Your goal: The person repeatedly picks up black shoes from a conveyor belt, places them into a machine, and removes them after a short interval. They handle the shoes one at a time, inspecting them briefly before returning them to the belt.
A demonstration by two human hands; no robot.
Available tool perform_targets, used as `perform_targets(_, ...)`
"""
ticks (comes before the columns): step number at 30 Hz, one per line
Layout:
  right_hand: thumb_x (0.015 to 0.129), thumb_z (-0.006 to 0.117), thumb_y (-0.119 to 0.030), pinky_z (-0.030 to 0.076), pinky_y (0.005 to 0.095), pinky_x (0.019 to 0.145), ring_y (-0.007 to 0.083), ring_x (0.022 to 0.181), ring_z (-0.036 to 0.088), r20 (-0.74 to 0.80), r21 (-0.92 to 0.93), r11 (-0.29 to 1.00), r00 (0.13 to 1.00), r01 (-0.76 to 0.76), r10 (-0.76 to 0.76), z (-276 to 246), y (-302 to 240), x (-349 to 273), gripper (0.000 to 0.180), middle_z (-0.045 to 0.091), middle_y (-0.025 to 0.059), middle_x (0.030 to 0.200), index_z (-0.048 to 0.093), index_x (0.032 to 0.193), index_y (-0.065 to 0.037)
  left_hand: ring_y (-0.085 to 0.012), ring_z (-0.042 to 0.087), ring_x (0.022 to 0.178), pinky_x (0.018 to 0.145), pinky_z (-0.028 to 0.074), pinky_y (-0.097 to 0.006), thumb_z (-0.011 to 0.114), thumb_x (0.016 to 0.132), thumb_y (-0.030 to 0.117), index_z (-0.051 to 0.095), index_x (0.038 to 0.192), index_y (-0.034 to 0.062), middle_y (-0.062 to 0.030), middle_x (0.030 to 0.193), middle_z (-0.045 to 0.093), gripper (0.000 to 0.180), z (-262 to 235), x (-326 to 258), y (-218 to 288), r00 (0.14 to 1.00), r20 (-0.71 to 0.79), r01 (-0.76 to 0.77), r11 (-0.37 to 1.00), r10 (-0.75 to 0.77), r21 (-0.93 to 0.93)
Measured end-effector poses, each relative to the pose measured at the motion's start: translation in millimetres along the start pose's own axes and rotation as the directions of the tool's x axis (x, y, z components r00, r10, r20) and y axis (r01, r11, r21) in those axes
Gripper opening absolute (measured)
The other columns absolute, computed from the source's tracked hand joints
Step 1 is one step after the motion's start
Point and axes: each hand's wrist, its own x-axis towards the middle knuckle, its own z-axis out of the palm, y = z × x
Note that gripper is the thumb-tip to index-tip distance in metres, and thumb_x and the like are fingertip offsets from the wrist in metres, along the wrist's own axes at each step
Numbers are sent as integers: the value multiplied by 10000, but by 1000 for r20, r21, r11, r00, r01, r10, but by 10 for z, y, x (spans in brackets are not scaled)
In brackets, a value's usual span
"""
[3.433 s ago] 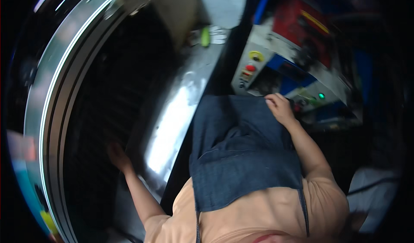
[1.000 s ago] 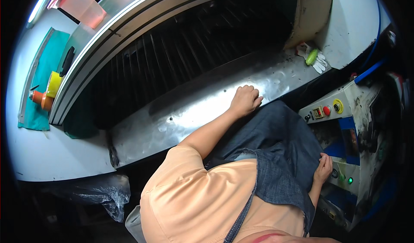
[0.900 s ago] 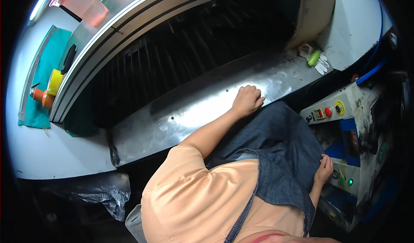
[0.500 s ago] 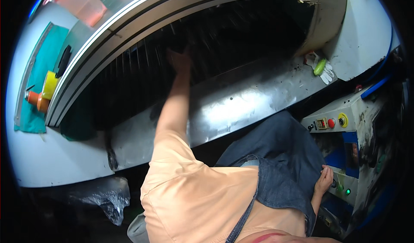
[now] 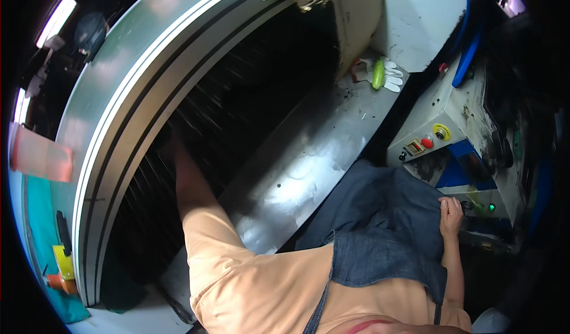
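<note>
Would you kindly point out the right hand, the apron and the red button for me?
Right hand [image 5: 451,215]: head view, on the middle of the hand.
Apron [image 5: 381,222]: head view, on the dark blue cloth near its middle.
Red button [image 5: 427,141]: head view, on its round cap.

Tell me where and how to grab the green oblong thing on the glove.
Pinch the green oblong thing across its middle, probably best from above: it is longer than wide, lies on the white glove, and nothing covers it.

The metal ledge [image 5: 314,163] looks glossy, the denim apron [image 5: 380,209] matt.
</note>
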Motion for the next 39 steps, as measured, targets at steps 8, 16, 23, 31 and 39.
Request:
perform_targets(8, 1035, 474, -177, 475, 216, 673, 85, 769, 601, 128, 540, 805, 969, -247, 211, -96, -376, 138, 269, 653, 49, 894, 670, 1037, 7, -296, 578, 1150, 989, 457, -401, 841, 711, 312, 441, 1394, -36, -183, 1243, 591, 865, -379, -1401, 275, 966, 159, -212, 977, 204, 38)
perform_targets(16, 886, 238, -814, 542, 469, 887, 314, 1111, 633, 603, 761, -35, 726, -648, -332, -99, -1267, 929, 987, 585, 189, 1305, 396, 1453, -21, -331, 536, 1235, 1041, 421, -406, 823, 612, 265, 436, 1409, 11, -206, 1320, 548, 922, 470, -3543, 1193, -204, 873, -486, 728, 444, -484)
perform_targets(23, 954, 373, -678, 425, 437, 1095, 303, 1280, 537, 498, 713, -403, 818, -575, -287, -392, -874, 73, 852, 498, 194, 1423, 383, 1450, 15, -417, 493, 1287, 1085, 390, -503, 813, 544, 236, 421, 1459, 94, -280, 1385, 488, 1005, 876, -4794, 2037, -895, 422, -385, 227, 145, -895)
perform_targets(31, 997, 455, -515, 467, 398, 1037, 276, 1205, 585, 348, 913, -282, 924, -295, 159, -938, -579, -823, 660, 567, 164, 1342, 472, 1392, 14, -295, 449, 1344, 1129, 337, -471, 895, 611, 458, 364, 1488, 50, -145, 1451, 465, 1103, 911, -5109, 2036, -170, 650, -35, 654, 741, -755)
perform_targets(39, 995, 483, -471, 474, 413, 1020, 304, 1212, 573, 310, 931, -260, 930, -255, 199, -1119, -215, -1204, 631, 554, 171, 1351, 458, 1400, 13, -190, 616, 1081, 965, 487, -346, 825, 726, 58, 480, 1288, 53, -77, 1148, 635, 659, 914, -5935, 1405, -142, 850, 640, 702, 507, -312)
